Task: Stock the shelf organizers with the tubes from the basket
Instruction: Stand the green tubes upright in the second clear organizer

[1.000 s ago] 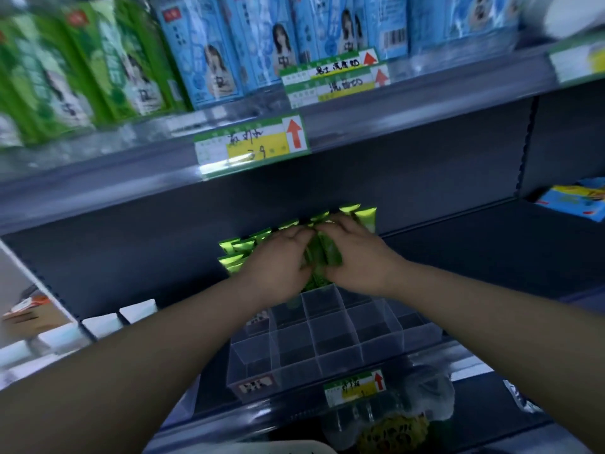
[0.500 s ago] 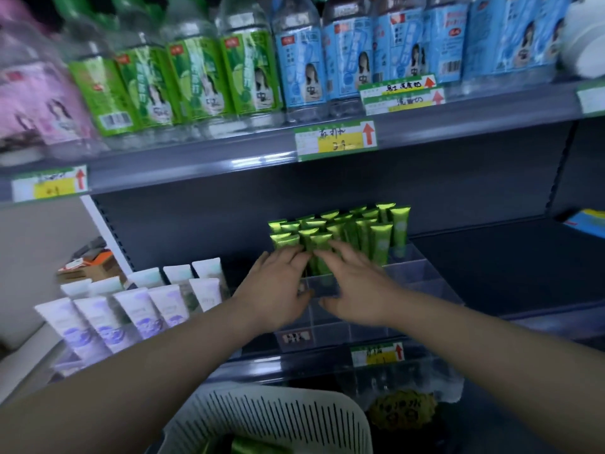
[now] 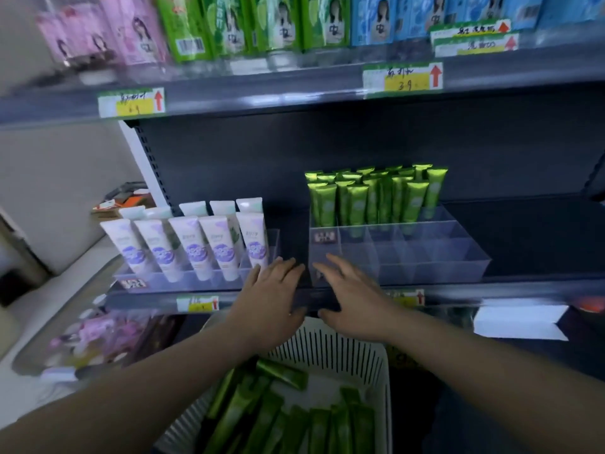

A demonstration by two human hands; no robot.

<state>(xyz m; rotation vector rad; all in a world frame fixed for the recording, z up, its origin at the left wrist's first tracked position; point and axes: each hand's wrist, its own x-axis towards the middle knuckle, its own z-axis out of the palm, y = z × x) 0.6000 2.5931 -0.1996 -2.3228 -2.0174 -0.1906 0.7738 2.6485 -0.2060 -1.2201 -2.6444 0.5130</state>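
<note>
A clear compartmented organizer [image 3: 425,253] sits on the dark shelf, with several green tubes [image 3: 373,198] standing upright in its back rows and its front rows bare. A white slotted basket [image 3: 334,348] below holds several more green tubes [image 3: 294,417] lying flat. My left hand [image 3: 271,303] and my right hand [image 3: 353,296] hover side by side above the basket's far rim, in front of the shelf edge, fingers spread and holding nothing.
Left of the green tubes, a second organizer [image 3: 183,280] holds white and purple tubes [image 3: 193,247]. The shelf above carries bottles [image 3: 262,24] and price tags [image 3: 402,78]. A white box [image 3: 520,322] lies on the lower shelf at right.
Both hands have let go of the green tubes in the organizer and drawn back toward me, down over the basket. The view has dropped, showing the basket's contents.
</note>
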